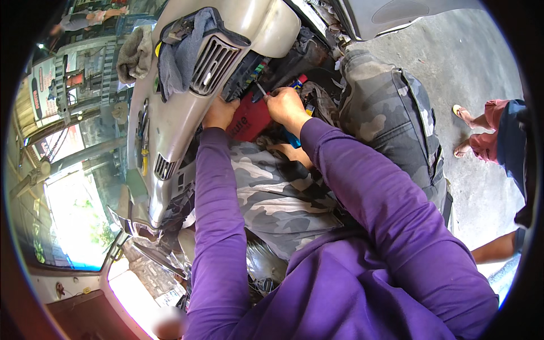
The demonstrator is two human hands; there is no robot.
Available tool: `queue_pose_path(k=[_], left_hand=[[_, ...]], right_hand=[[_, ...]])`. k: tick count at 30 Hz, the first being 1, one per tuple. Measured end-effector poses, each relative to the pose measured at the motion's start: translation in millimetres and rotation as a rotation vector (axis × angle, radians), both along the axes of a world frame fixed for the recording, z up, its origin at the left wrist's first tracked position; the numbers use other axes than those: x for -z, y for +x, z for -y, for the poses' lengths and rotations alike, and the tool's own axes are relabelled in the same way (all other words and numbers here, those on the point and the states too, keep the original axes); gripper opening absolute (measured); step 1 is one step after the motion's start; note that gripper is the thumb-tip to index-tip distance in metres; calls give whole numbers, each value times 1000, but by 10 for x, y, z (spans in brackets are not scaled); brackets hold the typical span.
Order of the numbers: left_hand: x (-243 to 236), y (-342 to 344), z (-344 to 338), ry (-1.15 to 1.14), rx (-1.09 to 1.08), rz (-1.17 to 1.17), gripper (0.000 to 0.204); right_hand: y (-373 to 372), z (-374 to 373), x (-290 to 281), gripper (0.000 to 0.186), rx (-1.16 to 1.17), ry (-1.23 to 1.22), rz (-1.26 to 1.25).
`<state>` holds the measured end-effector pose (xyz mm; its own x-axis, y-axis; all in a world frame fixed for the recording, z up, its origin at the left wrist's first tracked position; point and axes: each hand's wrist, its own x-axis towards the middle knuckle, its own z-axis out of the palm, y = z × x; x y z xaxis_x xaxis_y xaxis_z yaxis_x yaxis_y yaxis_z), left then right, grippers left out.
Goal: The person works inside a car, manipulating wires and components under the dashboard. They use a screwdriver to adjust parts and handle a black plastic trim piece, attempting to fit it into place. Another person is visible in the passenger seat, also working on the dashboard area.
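Under the edge of the beige dashboard (190, 116), a black fuse box (241, 79) with small coloured fuses shows. My left hand (220, 113) is curled against its lower side, thumb bent; what its fingers grip is hidden. My right hand (286, 107) is closed on a slim tool with a pale metal shaft (259, 88), like a screwdriver, its handle hidden by the fingers. The shaft points up and left toward the fuse box. Between and below both hands lies a red flat piece (249, 120) with dark lettering, close to my legs.
A grey cloth (190, 56) drapes over the dashboard vent, with a second rag (136, 56) beside it. Several hand tools (144, 136) lie along the windshield side. My camouflage-trousered knee (374, 96) is right of my hands. A person in sandals (487, 130) stands outside on the concrete.
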<state>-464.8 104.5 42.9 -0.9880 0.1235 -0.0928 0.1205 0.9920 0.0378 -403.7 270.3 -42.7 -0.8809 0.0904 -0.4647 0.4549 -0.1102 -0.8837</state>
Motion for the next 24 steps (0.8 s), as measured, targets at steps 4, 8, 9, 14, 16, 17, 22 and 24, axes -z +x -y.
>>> queue_pose_path(k=[4,8,9,14,16,17,22,24], left_hand=[[109,-95,173,234,-90,123,81],[38,-51,10,85,-96,95,83],[25,-34,-39,38,-96,80,84],[38,-30,-8,-13,-77,21,84],[20,-4,-27,-64,-76,20,83],[25,19,9,-76,-88,26,82],[-53,29,-211,-130,-122,44,80],[-19,60,-167,-138,-119,20,79]], right_hand=[[-32,-13,-85,34,11,-70,70],[-77,-88,-97,35,-11,43,80],[-80,-106,-121,36,-18,33,94],[-143,-61,8,30,57,-193,115],[-116,-19,12,27,65,-292,103],[-71,-48,-115,26,53,-311,97],[-308,157,237,23,98,-199,45],[-343,195,226,23,94,-254,130]])
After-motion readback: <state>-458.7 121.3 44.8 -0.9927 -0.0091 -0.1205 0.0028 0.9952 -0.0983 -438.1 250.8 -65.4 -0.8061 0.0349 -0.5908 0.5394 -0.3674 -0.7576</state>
